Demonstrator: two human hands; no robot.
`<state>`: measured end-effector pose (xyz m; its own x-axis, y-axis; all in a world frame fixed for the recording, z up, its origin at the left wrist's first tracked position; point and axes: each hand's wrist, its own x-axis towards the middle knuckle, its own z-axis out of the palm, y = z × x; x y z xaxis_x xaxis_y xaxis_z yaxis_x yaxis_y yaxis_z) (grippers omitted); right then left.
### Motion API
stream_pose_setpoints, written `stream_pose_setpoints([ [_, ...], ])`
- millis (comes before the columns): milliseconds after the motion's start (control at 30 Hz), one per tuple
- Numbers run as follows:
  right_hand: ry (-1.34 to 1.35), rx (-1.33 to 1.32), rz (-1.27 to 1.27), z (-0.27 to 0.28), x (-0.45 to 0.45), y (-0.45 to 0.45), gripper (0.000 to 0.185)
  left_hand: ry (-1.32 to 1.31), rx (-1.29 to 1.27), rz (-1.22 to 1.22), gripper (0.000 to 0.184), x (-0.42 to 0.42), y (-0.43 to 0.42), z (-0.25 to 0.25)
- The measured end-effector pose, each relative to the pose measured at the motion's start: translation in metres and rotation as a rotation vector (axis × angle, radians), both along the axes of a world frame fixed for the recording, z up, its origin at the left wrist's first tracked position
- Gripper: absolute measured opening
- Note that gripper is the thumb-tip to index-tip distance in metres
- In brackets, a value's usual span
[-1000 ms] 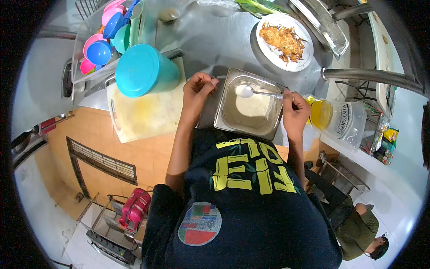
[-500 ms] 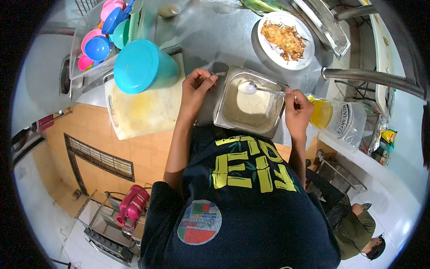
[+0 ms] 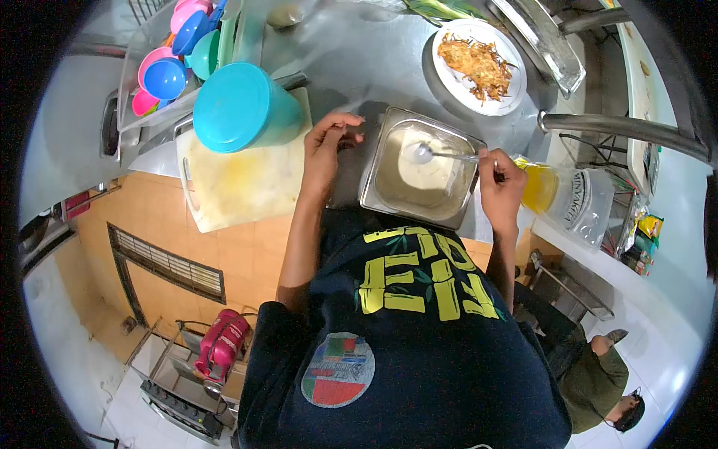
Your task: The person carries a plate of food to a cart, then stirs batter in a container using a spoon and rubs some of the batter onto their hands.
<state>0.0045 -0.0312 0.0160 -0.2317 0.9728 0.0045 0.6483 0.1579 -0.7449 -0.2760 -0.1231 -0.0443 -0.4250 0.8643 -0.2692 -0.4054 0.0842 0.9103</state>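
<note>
A square metal container (image 3: 381,196) with pale liquid in it stands at the steel table's front edge. My right hand (image 3: 501,183) is closed on the handle of a spoon (image 3: 452,156), whose bowl is in the container over the liquid. To the container's left, my left hand (image 3: 329,146) hovers with thumb and index finger apart and nothing visible between them; its other fingers are curled. Further left, a turquoise lidded tub (image 3: 235,108) rests on a white cutting board (image 3: 239,194).
A white plate (image 3: 441,63) with fried food is at the back. Right of my hand lies a clear plastic jug (image 3: 591,198) with yellow oil. A bin of colored cups (image 3: 164,78) is at the left. A person (image 3: 594,385) is at the lower right.
My left hand's index finger and thumb have parted. The spoon's bowl has shifted slightly right and down within the container, with my right hand still on its handle.
</note>
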Motion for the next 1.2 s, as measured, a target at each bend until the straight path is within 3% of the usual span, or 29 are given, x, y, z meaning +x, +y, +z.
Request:
stream_pose_setpoints([
  [67,-0.042,-0.041,0.097,0.013,0.001,0.001,0.031,0.027,0.054,0.026,0.023,-0.002,-0.003,-0.005],
  [200,-0.038,-0.01,0.043,0.008,0.007,0.002,0.028,0.18,0.12,0.044,0.012,-0.003,0.0,0.0],
  [400,-0.028,-0.034,0.15,0.021,-0.005,-0.004,0.027,0.194,0.143,0.025,0.017,-0.007,0.002,0.008],
  [467,0.06,-0.04,0.084,0.02,-0.013,-0.007,0.034,0.144,0.153,0.03,0.016,-0.011,0.0,0.012],
  [567,-0.005,-0.059,0.185,0.019,-0.012,-0.001,0.032,0.181,0.239,0.088,0.015,-0.015,-0.005,0.01],
  [667,-0.051,-0.04,0.23,0.021,-0.011,0.001,0.032,0.149,0.166,0.136,0.013,-0.014,-0.011,0.011],
  [767,0.017,-0.057,0.133,0.015,-0.008,0.005,0.028,0.005,0.054,0.125,0.02,-0.013,-0.011,0.02],
  [867,-0.111,-0.125,0.187,0.021,-0.004,0.007,0.029,-0.026,0.087,0.07,0.026,-0.012,-0.013,0.008],
  [967,0.038,-0.088,0.176,0.016,0.001,0.007,0.031,0.018,0.278,0.025,0.02,-0.017,-0.016,-0.017],
  [1067,0.133,-0.022,0.196,0.012,0.001,0.013,0.031,0.088,0.215,0.04,0.015,-0.014,-0.018,-0.003],
  [1200,-0.09,-0.087,0.239,0.023,-0.002,0.012,0.031,0.039,0.231,0.035,0.017,-0.009,-0.016,0.008],
])
